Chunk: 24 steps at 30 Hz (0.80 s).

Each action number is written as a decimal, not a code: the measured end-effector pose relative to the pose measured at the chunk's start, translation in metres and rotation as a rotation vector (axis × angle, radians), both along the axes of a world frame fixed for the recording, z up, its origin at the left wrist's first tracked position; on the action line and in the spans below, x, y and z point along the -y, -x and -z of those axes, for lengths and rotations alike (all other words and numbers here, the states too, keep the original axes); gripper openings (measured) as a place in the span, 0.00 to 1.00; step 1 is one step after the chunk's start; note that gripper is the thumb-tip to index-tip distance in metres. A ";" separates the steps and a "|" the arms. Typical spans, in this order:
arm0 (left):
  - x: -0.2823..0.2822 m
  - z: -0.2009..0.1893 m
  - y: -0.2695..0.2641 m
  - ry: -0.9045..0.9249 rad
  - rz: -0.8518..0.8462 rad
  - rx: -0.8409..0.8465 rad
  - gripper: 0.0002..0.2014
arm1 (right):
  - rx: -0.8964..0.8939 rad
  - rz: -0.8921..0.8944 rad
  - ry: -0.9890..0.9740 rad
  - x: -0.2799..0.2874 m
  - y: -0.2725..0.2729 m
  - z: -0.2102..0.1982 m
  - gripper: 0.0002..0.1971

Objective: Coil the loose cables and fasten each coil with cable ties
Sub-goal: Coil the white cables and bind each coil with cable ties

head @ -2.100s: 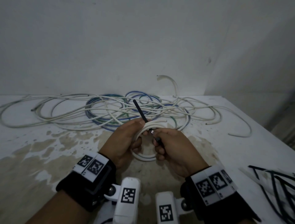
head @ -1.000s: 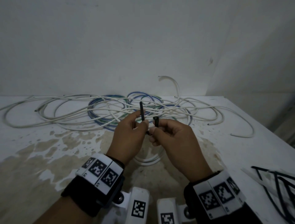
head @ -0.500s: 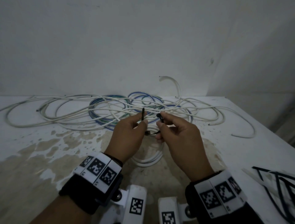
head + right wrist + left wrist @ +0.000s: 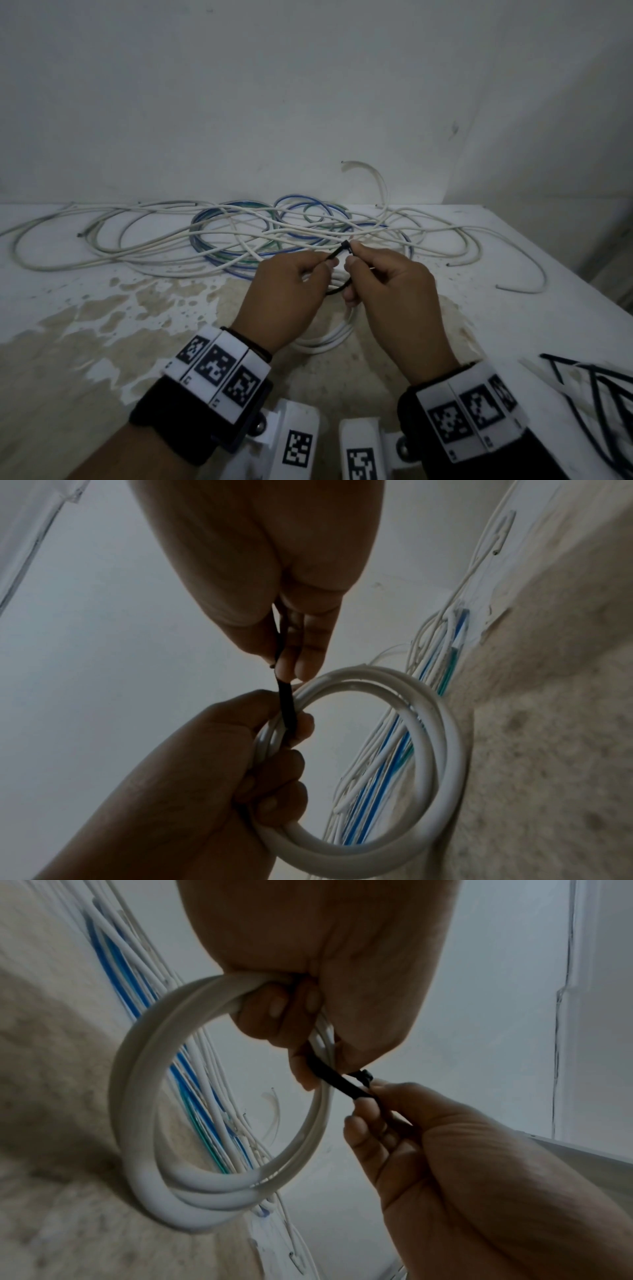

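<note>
tie (image 4: 337, 255) ends have come together since a second ago: tail tip now sits at the head, probably just entering it, though the view's too dim to confirm, so the coil (image 4: 219, 1185) is nearly fastened. left hand (image 4: 291, 294) grips the coil and pinches the tail; right hand (image 4: 387, 287) pinches the head. coil hangs between both hands above the desk (image 4: 85, 335), loose cables (image 4: 239, 233) behind.

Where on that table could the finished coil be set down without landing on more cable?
The stained patch left of the left hand is bare, bordered behind by the loose cables. A smaller patch lies right of the right hand, between the cables and the ties. The back of the table is crowded.
</note>
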<state>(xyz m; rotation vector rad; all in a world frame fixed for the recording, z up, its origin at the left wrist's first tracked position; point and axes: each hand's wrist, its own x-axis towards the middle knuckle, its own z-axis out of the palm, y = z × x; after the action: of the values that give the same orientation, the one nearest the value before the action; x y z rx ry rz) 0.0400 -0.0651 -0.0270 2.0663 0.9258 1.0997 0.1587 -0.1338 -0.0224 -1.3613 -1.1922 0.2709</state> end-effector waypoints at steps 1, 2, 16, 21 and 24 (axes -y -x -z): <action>0.000 0.000 0.000 0.001 -0.003 -0.002 0.10 | 0.010 0.002 0.003 0.000 0.000 0.000 0.12; 0.001 0.000 0.000 0.001 -0.005 -0.003 0.10 | 0.017 0.004 0.007 0.000 0.000 0.000 0.12; 0.003 -0.002 0.000 -0.060 0.005 -0.051 0.14 | 0.038 0.032 0.005 -0.001 -0.003 -0.001 0.07; 0.004 -0.003 0.000 -0.081 0.014 -0.067 0.12 | -0.049 0.014 0.025 0.001 -0.002 -0.005 0.08; 0.004 -0.002 0.000 -0.088 0.012 -0.077 0.11 | -0.045 -0.012 0.020 0.003 -0.002 -0.007 0.15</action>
<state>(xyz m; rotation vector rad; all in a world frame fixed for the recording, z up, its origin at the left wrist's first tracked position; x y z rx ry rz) 0.0403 -0.0688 -0.0250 2.1964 0.9153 1.0787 0.1605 -0.1367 -0.0153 -1.3586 -1.1636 0.3211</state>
